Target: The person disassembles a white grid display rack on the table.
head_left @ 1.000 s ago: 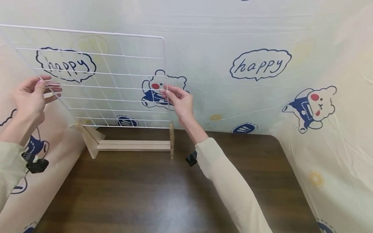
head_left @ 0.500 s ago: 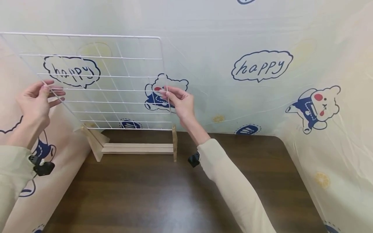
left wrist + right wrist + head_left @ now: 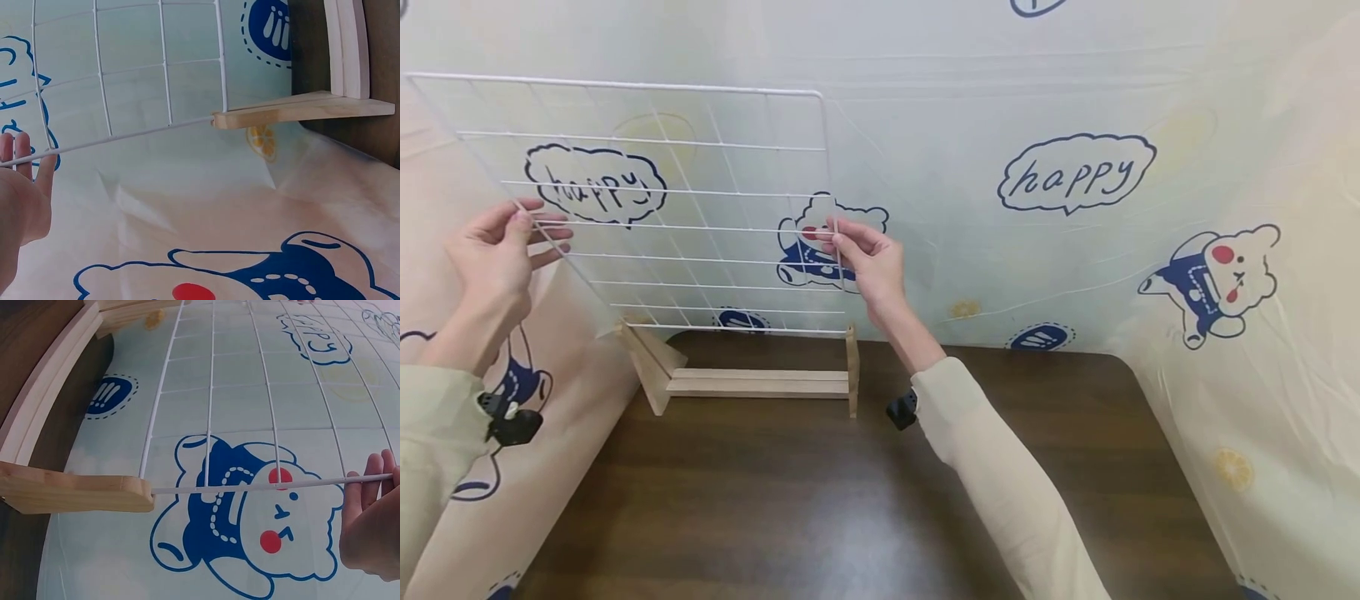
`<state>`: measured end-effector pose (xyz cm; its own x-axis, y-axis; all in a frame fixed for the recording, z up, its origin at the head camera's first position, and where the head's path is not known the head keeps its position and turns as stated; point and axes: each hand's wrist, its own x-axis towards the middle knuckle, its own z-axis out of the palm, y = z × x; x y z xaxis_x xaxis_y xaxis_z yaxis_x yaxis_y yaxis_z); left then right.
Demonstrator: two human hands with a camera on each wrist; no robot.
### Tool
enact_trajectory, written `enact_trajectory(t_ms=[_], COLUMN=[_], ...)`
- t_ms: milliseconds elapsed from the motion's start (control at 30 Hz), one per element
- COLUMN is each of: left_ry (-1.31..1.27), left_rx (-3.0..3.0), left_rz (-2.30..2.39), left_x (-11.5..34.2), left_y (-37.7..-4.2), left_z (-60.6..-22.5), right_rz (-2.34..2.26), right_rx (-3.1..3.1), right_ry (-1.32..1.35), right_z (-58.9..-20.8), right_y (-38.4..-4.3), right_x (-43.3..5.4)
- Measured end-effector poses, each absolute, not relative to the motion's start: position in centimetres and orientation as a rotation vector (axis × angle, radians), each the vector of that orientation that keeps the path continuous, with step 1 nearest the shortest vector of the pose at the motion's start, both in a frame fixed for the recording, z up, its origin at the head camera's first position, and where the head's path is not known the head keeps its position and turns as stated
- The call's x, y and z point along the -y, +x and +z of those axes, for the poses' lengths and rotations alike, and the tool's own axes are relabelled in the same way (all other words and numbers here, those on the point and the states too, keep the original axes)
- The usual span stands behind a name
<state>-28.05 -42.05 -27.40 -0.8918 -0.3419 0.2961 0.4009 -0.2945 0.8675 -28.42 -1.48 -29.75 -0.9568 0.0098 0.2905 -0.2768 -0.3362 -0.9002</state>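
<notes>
A white wire grid panel (image 3: 625,85) stands up from a pale wooden stand (image 3: 760,384), leaning slightly. Its lower corners meet the tops of the stand's two end pieces, as the wooden end piece (image 3: 281,114) in the left wrist view and its counterpart (image 3: 75,489) in the right wrist view show. My left hand (image 3: 496,258) pinches the panel's left side wire between thumb and fingers, some way above the stand. On the opposite side wire, my right hand (image 3: 878,265) pinches at about the same height. Both wrist views show fingertips curled past the wire.
The stand rests at the back left of a dark brown wooden table (image 3: 880,500). A printed cloth (image 3: 940,100) with bears and "happy" bubbles hangs behind and at both sides, close to the stand's left end. Small black cameras (image 3: 514,423) are worn on both wrists.
The head view has shifted slightly, so the stand and panel appear a little further right. In the last half second the panel's top edge rose slightly. Both hands keep their hold.
</notes>
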Motion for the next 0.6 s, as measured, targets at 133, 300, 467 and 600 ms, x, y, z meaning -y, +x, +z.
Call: enact_trajectory(t_ms=[133, 300, 467, 600], left_ry=[-0.06, -0.022, -0.022, -0.044], left_rx=[1.548, 1.573, 1.592, 1.601], left_rz=[-2.166, -2.138, -2.133, -2.135], left_x=[41.99, 42.16, 42.33, 42.45], left_y=[-28.01, -27.98, -28.11, -28.22], left_z=[-27.22, -26.98, -27.0, -27.03], right_rz=[2.41, 2.414, 2.367, 2.345], right_rx=[1.682, 1.638, 1.615, 1.581], right_ry=[0.359, 0.406, 0.437, 0.455], right_z=[-29.84, -29.73, -29.52, -29.35], right_y=[-28.49, -28.6, -28.51, -28.56], right_x=[1.47, 1.66, 1.67, 1.71])
